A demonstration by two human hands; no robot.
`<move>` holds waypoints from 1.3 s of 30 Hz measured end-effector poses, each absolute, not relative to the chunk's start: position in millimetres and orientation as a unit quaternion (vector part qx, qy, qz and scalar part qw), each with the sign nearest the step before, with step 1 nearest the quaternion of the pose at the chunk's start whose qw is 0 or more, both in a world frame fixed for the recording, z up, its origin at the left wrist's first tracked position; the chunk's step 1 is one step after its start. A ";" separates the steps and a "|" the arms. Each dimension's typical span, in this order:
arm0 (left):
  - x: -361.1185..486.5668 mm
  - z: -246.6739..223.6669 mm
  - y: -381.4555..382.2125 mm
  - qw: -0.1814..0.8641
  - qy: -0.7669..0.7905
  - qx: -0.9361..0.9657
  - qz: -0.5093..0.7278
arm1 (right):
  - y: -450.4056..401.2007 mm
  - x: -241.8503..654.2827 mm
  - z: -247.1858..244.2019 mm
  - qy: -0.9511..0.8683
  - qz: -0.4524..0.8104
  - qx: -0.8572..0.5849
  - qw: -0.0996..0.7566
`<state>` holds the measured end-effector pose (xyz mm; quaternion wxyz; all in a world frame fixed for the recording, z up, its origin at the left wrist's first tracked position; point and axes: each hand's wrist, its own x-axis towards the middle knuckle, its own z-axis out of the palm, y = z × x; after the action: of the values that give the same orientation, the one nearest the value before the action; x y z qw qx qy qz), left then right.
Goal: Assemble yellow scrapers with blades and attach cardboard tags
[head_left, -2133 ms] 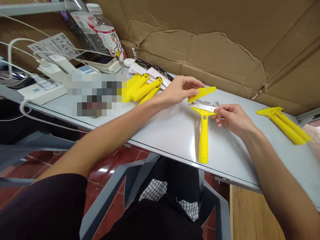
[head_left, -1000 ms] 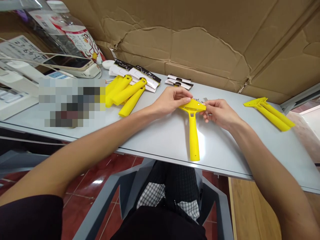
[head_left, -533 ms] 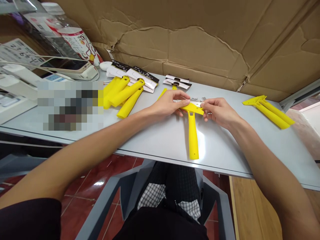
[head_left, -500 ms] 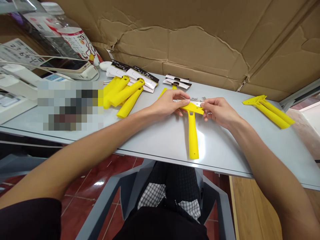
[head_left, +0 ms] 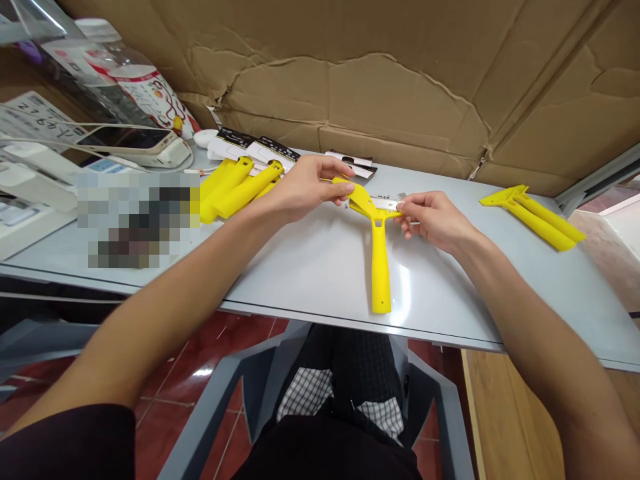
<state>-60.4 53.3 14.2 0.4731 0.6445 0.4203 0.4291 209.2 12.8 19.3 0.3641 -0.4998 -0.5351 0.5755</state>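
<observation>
A yellow plastic scraper (head_left: 381,270) points its handle toward me on the table, its wide head at the far end. My left hand (head_left: 313,187) pinches a yellow cover piece (head_left: 361,198), which is tilted across the left side of the head. At the head's right end, my right hand (head_left: 433,217) has thumb and fingers closed on a thin metal blade (head_left: 384,204) lying along the head. The fingertips partly hide the blade's end. Small metal bits, too small to name, lie just behind the head.
Several yellow scrapers (head_left: 250,190) with black-and-white cards lie left. Two folded cards (head_left: 350,160) sit at the back, near a cardboard wall (head_left: 400,87). More yellow scraper parts (head_left: 537,217) lie right. A phone (head_left: 130,138) and bottle (head_left: 150,93) stand left.
My left hand has moved left and up with the yellow cover piece, which now slants off the head. More of the head shows. My right hand stays at the right end.
</observation>
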 end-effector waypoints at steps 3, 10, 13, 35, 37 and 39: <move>-58.3 18.1 51.5 0.489 0.400 0.627 0.456 | 12.2 208.9 19.4 -0.536 0.575 -0.501 0.363; -47.3 14.2 47.5 0.481 0.349 0.617 0.515 | 12.6 210.8 15.9 -0.542 0.577 -0.494 0.360; -44.9 13.0 42.8 0.462 0.346 0.629 0.521 | 12.0 208.6 16.3 -0.540 0.577 -0.495 0.361; -34.4 -1.4 39.1 0.431 0.390 0.620 0.527 | 9.7 205.0 20.5 -0.534 0.566 -0.499 0.382; -32.9 -2.6 38.2 0.423 0.402 0.612 0.533 | 10.1 205.4 19.2 -0.535 0.562 -0.500 0.384; -32.6 -1.4 37.2 0.416 0.410 0.612 0.533 | 10.7 206.0 18.1 -0.537 0.558 -0.500 0.387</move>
<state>-32.6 37.2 -1.4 0.4164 0.6122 0.4096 0.5330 206.0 10.7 18.1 0.3871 -0.4997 -0.5373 0.5583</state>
